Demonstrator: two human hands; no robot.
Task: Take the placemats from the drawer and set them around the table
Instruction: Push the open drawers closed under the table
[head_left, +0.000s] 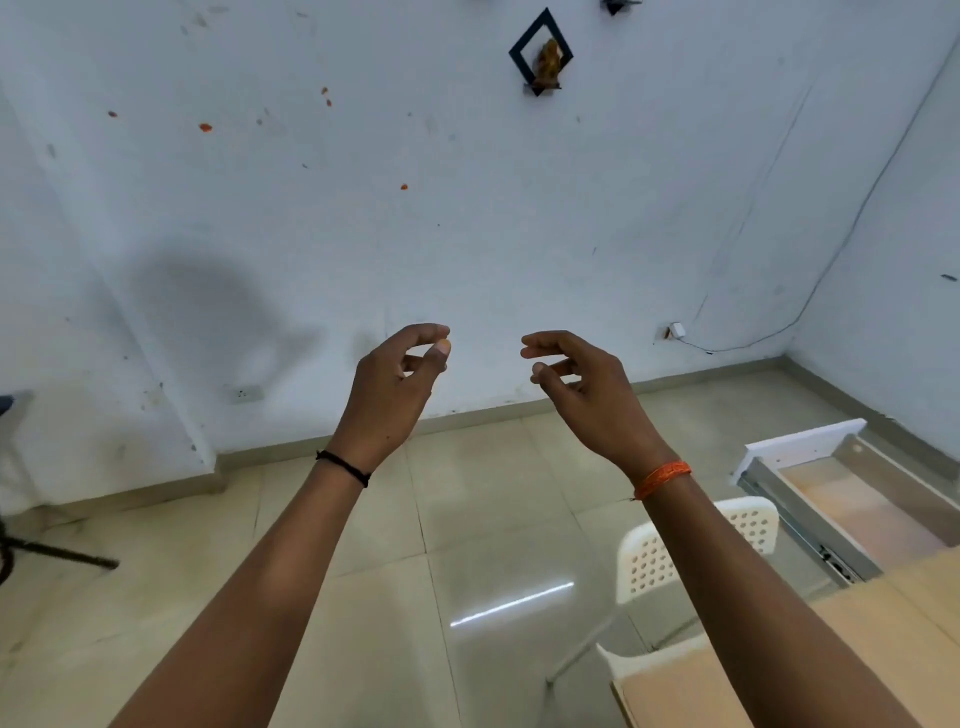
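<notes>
Both hands are raised in the air: the left hand (387, 395) and right hand (592, 395) have loosely curled fingers, holding nothing. The open drawer (852, 499) is at right, near the table (691, 686). No writing is readable.

Left hand (389, 395) and right hand (587, 395) raised, apart; fingers loosely curled, holding nothing.

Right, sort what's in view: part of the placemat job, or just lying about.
Job:
- open drawer, no placemats visible in it
- table
- left hand and right hand, both holding nothing

Lying about:
- white chair
- wall ornament
- tripod leg
- wall cable
</notes>
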